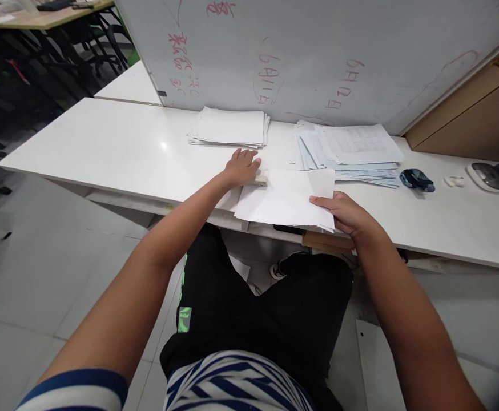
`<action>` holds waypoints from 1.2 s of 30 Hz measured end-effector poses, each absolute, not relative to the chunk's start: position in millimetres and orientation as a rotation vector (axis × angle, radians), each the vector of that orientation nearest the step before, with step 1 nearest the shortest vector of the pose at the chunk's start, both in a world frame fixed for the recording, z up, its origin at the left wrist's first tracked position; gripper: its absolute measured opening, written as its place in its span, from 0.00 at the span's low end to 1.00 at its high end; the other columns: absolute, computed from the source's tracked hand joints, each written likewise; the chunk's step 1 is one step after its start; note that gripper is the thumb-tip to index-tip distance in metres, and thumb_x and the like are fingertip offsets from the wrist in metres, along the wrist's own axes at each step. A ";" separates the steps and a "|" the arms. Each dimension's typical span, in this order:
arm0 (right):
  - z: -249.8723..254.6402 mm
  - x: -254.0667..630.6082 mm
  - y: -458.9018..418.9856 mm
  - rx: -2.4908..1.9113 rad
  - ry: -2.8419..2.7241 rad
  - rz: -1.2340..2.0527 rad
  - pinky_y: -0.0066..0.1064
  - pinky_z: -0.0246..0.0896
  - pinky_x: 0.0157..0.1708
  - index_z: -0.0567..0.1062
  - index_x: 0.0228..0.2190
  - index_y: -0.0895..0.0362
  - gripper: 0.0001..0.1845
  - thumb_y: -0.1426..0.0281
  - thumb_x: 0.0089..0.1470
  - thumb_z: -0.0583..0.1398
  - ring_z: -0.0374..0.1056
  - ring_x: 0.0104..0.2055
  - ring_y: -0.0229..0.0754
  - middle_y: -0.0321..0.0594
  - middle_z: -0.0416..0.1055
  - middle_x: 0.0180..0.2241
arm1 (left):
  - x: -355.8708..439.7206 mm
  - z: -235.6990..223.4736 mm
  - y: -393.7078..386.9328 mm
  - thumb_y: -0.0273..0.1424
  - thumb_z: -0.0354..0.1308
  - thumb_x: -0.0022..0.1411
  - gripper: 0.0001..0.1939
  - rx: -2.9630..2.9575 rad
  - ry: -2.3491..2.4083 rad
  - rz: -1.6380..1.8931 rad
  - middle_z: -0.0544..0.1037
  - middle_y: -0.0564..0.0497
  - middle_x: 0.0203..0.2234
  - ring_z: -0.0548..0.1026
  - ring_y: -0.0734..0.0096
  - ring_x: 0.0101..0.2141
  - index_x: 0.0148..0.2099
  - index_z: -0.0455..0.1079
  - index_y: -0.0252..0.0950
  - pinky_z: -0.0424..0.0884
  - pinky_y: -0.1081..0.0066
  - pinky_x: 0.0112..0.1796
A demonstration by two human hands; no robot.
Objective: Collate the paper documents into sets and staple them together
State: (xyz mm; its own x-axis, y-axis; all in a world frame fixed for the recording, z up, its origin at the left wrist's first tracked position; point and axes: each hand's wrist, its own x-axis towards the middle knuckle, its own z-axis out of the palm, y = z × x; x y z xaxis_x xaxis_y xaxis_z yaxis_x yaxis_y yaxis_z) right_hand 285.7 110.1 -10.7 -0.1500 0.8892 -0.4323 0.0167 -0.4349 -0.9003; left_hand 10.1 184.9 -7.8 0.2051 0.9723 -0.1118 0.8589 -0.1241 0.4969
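Observation:
My right hand (344, 212) pinches the right edge of a few white paper sheets (286, 197), thumb on top. The sheets hang partly over the desk's front edge. At their upper left corner lies a small pale tool that looks like a stapler (260, 181), mostly hidden. Over it is my left hand (243, 166), palm down, fingers stretched forward and slightly apart. Behind the left hand rests a stack of white papers (232, 127). A looser pile of white and pale blue papers (356, 145) lies beyond the right hand.
A whiteboard (309, 68) with red writing stands along the back of the white desk (116, 142). To the right are a dark blue object (417, 180), a small white item (454, 181), a rounded white-and-dark device (487, 177) and a cardboard box (467, 114).

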 end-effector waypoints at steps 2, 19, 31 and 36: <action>-8.7 289.9 108.0 -1.461 -1.058 1.670 0.28 0.73 0.28 0.76 0.34 0.61 0.14 0.73 0.43 0.70 0.76 0.31 0.44 0.45 0.79 0.31 | 8.3 -10.5 186.8 0.47 0.34 0.66 0.33 2.007 1.693 0.376 0.51 0.44 0.67 0.39 0.51 0.67 0.66 0.52 0.36 0.41 0.51 0.64; -18.5 349.8 89.7 -1.667 -1.062 1.344 0.23 0.70 0.25 0.78 0.33 0.57 0.09 0.67 0.48 0.67 0.73 0.29 0.39 0.40 0.79 0.34 | 10.1 -7.8 182.0 0.46 0.36 0.66 0.32 2.001 1.683 0.400 0.54 0.42 0.66 0.44 0.48 0.66 0.66 0.54 0.35 0.45 0.48 0.63; -17.0 346.0 88.2 -1.685 -1.073 1.303 0.21 0.67 0.25 0.77 0.36 0.60 0.11 0.69 0.49 0.66 0.72 0.31 0.39 0.43 0.78 0.34 | 7.5 -15.4 186.4 0.47 0.37 0.66 0.32 2.045 1.661 0.443 0.58 0.41 0.64 0.48 0.49 0.65 0.64 0.56 0.35 0.47 0.48 0.62; -18.0 345.3 87.0 -1.690 -1.073 1.271 0.22 0.67 0.26 0.76 0.37 0.61 0.11 0.69 0.50 0.66 0.72 0.33 0.40 0.45 0.78 0.35 | 7.0 -13.2 185.6 0.48 0.36 0.66 0.32 2.038 1.654 0.434 0.58 0.41 0.64 0.50 0.49 0.65 0.65 0.56 0.36 0.47 0.49 0.62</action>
State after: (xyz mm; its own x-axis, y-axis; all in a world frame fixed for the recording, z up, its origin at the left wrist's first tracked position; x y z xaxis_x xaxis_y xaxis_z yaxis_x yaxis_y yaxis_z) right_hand 345.3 87.0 -18.0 0.1544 0.9273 -0.3411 0.1804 -0.3659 -0.9130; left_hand 7.0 185.6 -13.2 0.2206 0.9740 -0.0521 0.8231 -0.1572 0.5457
